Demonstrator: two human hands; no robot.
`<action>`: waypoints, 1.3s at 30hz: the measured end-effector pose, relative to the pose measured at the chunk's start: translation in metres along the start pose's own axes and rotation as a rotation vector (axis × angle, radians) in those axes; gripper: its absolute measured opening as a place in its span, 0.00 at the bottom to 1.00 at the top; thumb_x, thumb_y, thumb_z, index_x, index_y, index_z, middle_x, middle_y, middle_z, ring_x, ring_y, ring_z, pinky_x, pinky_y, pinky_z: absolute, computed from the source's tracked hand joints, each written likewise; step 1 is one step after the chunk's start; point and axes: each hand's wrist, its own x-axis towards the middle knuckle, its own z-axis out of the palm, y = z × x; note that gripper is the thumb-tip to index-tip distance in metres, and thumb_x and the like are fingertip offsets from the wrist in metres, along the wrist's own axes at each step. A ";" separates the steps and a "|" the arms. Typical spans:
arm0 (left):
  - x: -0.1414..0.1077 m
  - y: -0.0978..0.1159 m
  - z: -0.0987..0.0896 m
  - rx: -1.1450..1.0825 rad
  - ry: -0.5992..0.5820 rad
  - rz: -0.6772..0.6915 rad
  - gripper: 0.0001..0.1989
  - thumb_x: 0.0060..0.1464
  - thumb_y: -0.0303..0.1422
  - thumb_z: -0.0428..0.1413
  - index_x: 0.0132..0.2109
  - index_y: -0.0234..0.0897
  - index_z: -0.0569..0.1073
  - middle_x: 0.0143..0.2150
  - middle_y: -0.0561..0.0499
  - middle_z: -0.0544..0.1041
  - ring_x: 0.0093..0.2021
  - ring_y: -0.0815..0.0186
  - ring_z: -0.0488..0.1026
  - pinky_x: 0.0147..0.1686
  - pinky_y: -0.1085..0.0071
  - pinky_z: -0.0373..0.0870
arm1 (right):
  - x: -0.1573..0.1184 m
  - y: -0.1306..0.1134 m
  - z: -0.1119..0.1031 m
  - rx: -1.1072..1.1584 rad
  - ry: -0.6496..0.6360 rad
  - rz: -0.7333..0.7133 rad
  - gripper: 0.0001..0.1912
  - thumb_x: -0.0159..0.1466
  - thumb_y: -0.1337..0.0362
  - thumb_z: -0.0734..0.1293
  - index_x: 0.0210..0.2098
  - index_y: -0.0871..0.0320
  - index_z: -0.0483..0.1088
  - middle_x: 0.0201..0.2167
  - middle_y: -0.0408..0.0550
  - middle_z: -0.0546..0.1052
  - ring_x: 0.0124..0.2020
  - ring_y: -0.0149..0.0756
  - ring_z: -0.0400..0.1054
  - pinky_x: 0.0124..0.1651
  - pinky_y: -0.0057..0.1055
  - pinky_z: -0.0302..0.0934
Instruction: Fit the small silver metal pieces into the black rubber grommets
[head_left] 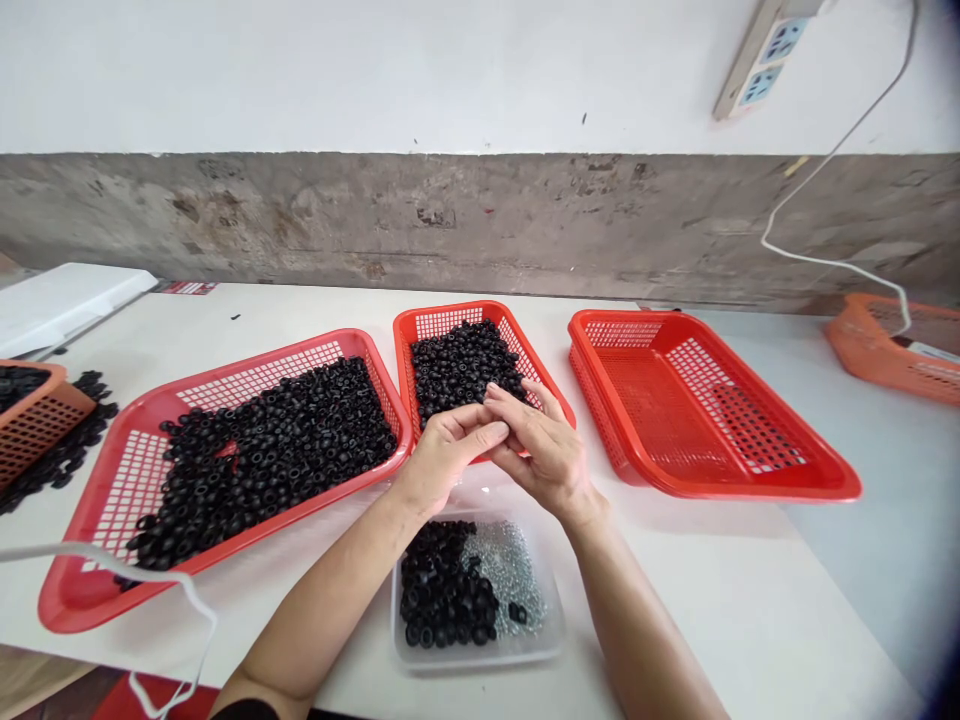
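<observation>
- White desk [697, 610] carries everything, running from the near edge out to the wall.
- Clear plastic tub [477, 650] sits at the near edge, between the forearms, holding black rubber grommets [442, 590] beside a heap of small silvery beads [510, 570].
- Left hand [450, 460] and right hand [544, 450] are pressed together above the near corner of the middle tray, fingers curled and overlapping; whether they pinch anything is hidden.
- Middle red mesh tray [450, 309] lies just past the hands, full of more grommets [465, 365].
- Large red mesh tray [82, 610] lies left of the hands, angled, its grommets [277, 450] heaped across it.
- Stacked red mesh trays [750, 488] stand to the right.
- Orange baskets sit at the far left [30, 440] and far right [892, 350] corners.
- Concrete wall band [450, 220] runs behind the desk, with a power strip [765, 60] above it.
</observation>
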 end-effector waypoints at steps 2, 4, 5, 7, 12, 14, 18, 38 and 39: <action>0.000 -0.001 -0.001 0.034 0.021 0.032 0.12 0.52 0.39 0.67 0.36 0.33 0.82 0.32 0.49 0.80 0.36 0.65 0.76 0.43 0.69 0.72 | 0.001 -0.002 -0.004 0.084 -0.055 0.086 0.27 0.70 0.68 0.67 0.67 0.55 0.62 0.57 0.58 0.78 0.57 0.45 0.75 0.68 0.54 0.59; 0.001 0.000 -0.003 0.053 0.050 0.026 0.12 0.52 0.39 0.66 0.36 0.33 0.82 0.29 0.50 0.80 0.34 0.66 0.76 0.40 0.69 0.72 | 0.003 -0.005 -0.012 0.215 -0.120 0.217 0.28 0.70 0.65 0.68 0.67 0.52 0.63 0.58 0.54 0.77 0.57 0.44 0.74 0.68 0.53 0.60; 0.002 0.000 -0.004 0.060 0.070 0.023 0.12 0.52 0.39 0.66 0.36 0.33 0.82 0.28 0.50 0.80 0.32 0.66 0.76 0.39 0.70 0.72 | 0.004 -0.005 -0.016 0.289 -0.147 0.288 0.28 0.69 0.64 0.69 0.67 0.51 0.64 0.59 0.52 0.77 0.57 0.44 0.74 0.67 0.51 0.62; 0.002 0.002 -0.005 0.076 0.105 0.032 0.11 0.50 0.38 0.67 0.35 0.34 0.82 0.28 0.51 0.80 0.31 0.68 0.75 0.38 0.71 0.71 | 0.006 -0.006 -0.023 0.421 -0.147 0.407 0.24 0.69 0.62 0.70 0.64 0.49 0.68 0.58 0.50 0.78 0.57 0.43 0.74 0.63 0.47 0.68; 0.001 0.005 -0.003 0.099 0.057 0.038 0.11 0.50 0.39 0.67 0.37 0.36 0.83 0.30 0.51 0.81 0.32 0.68 0.75 0.40 0.71 0.71 | 0.009 -0.005 -0.026 0.564 -0.020 0.534 0.10 0.66 0.62 0.73 0.47 0.47 0.81 0.51 0.46 0.82 0.54 0.43 0.77 0.60 0.45 0.71; 0.000 0.004 -0.002 0.097 0.010 0.018 0.12 0.52 0.40 0.67 0.39 0.36 0.84 0.32 0.50 0.82 0.33 0.68 0.75 0.41 0.70 0.71 | 0.009 -0.005 -0.025 0.614 0.009 0.562 0.08 0.65 0.62 0.74 0.44 0.47 0.82 0.48 0.46 0.83 0.51 0.43 0.78 0.58 0.44 0.72; 0.000 0.000 -0.004 0.071 -0.037 -0.038 0.13 0.51 0.41 0.68 0.38 0.35 0.84 0.31 0.49 0.82 0.35 0.66 0.77 0.41 0.70 0.70 | 0.008 -0.004 -0.024 0.718 0.016 0.593 0.05 0.65 0.60 0.74 0.40 0.48 0.83 0.44 0.46 0.84 0.47 0.42 0.79 0.57 0.46 0.72; 0.007 -0.011 -0.004 0.085 0.147 0.103 0.14 0.51 0.42 0.68 0.40 0.36 0.84 0.35 0.49 0.83 0.38 0.64 0.77 0.44 0.68 0.73 | 0.006 -0.013 -0.007 -0.125 -0.130 0.239 0.17 0.72 0.64 0.66 0.59 0.57 0.70 0.56 0.56 0.78 0.57 0.45 0.75 0.68 0.52 0.53; 0.007 -0.011 -0.004 0.092 0.145 0.113 0.14 0.51 0.42 0.68 0.40 0.36 0.84 0.36 0.48 0.83 0.40 0.63 0.77 0.45 0.69 0.73 | 0.006 -0.013 -0.005 -0.184 -0.104 0.206 0.16 0.72 0.66 0.64 0.58 0.58 0.71 0.55 0.57 0.79 0.55 0.44 0.76 0.68 0.51 0.53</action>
